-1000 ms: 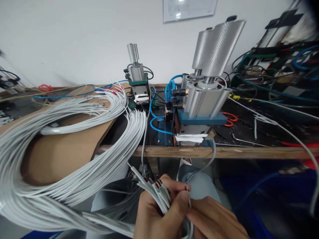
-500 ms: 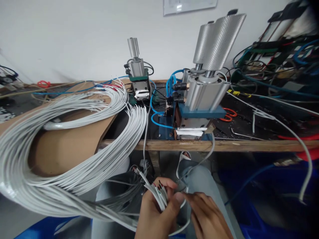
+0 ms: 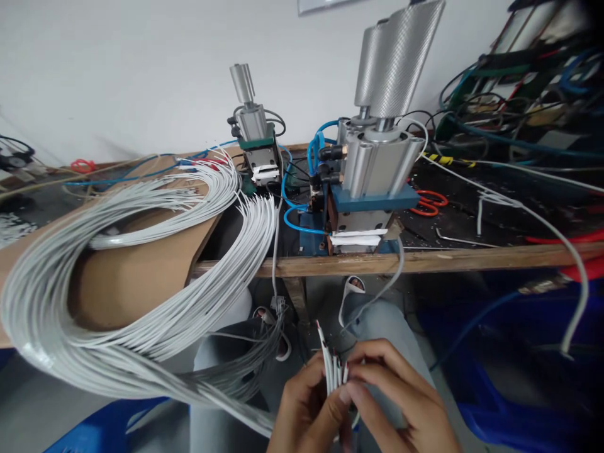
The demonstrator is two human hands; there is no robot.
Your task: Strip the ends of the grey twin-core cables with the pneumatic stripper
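Note:
My left hand (image 3: 306, 406) is closed around a small bunch of white cables (image 3: 332, 372), their ends pointing up. Dark and reddish wire tips show at some of those ends, and one cable stands taller than the others. My right hand (image 3: 401, 390) pinches the end of a cable at the right side of the bunch, thumb and fingertips touching it. From the left hand the cables run back to a thick coil of white cables (image 3: 42, 302), partly on the bench and partly over my lap. Lower parts of both hands are cut off by the frame.
A wooden-edged bench (image 3: 453, 255) carries a large pneumatic press (image 3: 372, 170) at centre and a smaller press (image 3: 255, 126) behind. Cardboard (image 3: 136, 283) lies under the coil. Blue air hoses and red-handled scissors (image 3: 429, 202) are nearby. A loose cable (image 3: 552, 239) hangs over the edge at right.
Both hands have shifted slightly right, and the bunch now stands more upright with its ends closer together. The right fingertips have moved onto a cable end. The view has tilted slightly.

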